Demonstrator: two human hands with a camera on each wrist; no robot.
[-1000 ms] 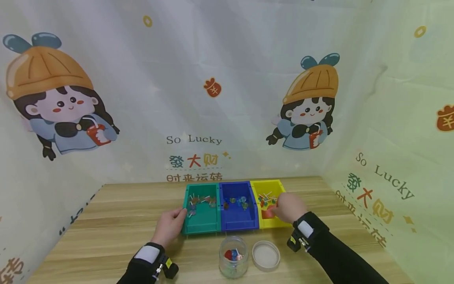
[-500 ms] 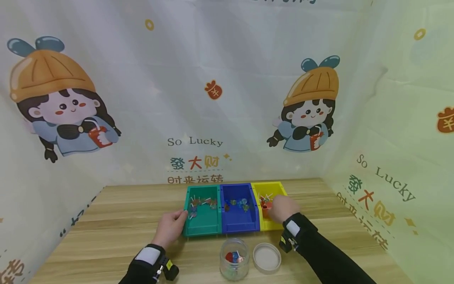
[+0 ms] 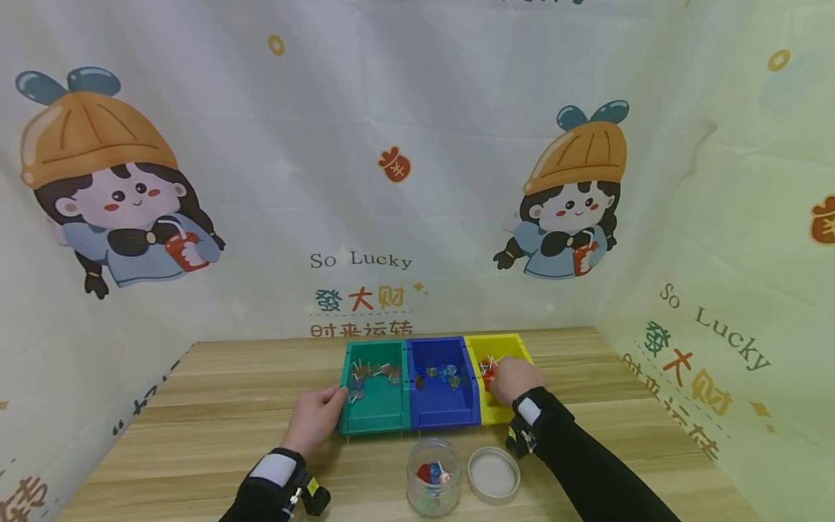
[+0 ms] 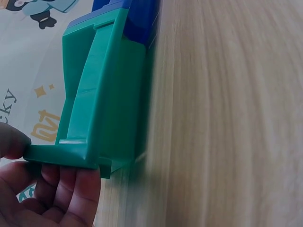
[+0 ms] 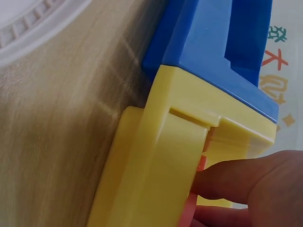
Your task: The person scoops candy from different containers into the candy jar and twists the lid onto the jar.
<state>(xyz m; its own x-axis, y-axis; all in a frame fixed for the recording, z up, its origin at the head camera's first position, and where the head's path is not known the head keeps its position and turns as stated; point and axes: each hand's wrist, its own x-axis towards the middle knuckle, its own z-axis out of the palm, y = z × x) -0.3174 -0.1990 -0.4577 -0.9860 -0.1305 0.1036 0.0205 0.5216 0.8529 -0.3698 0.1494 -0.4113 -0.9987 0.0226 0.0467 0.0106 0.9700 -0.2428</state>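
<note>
Right hand [image 3: 517, 380] is down in the yellow bin [image 3: 493, 415], blocking a good chunk of it, so from the head view I only get a few lollipops [image 3: 488, 365] poking out past the fingers. The right wrist view helps a bit: thumb and fingers are curled onto some red piece [image 5: 188, 210], but the bin wall hides most of it, so no clue on its full shape.

Left hand [image 3: 313, 417] is easier. The left wrist view shows the thumb over the green bin's [image 3: 375, 419] lip and the fingers tucked under, which you can't really see from above. That view misses the candies inside, though; the head view has those, plus more in the blue bin [image 3: 445, 415]. Clear jar [image 3: 412, 475] with a few lollipops sits in front, lid [image 3: 493, 475] beside it, cut off in the right wrist view.
</note>
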